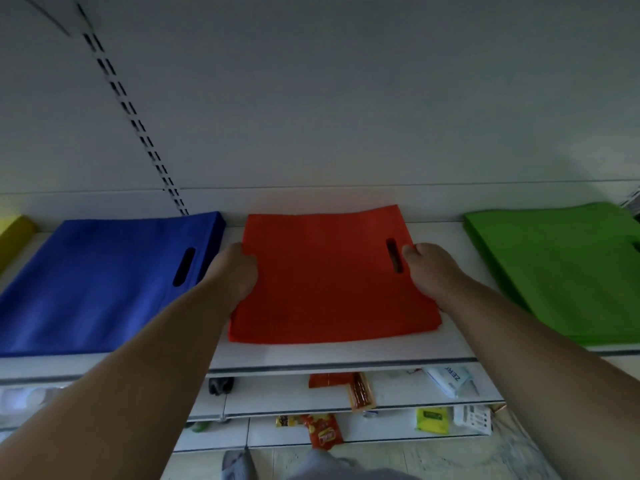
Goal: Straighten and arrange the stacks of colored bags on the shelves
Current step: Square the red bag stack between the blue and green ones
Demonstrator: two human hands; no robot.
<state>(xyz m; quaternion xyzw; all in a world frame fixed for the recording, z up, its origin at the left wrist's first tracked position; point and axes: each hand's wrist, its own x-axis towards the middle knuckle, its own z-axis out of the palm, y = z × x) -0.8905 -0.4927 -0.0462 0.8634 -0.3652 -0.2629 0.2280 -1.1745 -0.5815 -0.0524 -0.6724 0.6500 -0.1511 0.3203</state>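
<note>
Nearest, at the bottom edge, grey-socked feet (239,462) stand on pale floor tiles, and just above them two lower shelves hold small goods — a red snack packet (323,433), a yellow-green packet (432,420), an orange-red packet (360,389) and a white pack with blue lettering (448,379). Both bare forearms reach up and forward over the white shelf (311,355) to the red stack of bags (329,282), which lies flat in the middle of it, its slot handle toward the right side. The left hand (235,271) grips the stack's left edge, fingers curled close together around it; how far they go underneath cannot be told. The right hand (429,268) grips the right edge just beside the handle slot, knuckles bent and fingers bunched. Left of the red stack, close but apart, lies a thicker blue stack (104,282) with its own slot; well to the right lies a green stack (561,268), and a yellow stack (14,237) shows at the far left edge. Behind all stands the pale back panel with a slotted upright (138,126).
</note>
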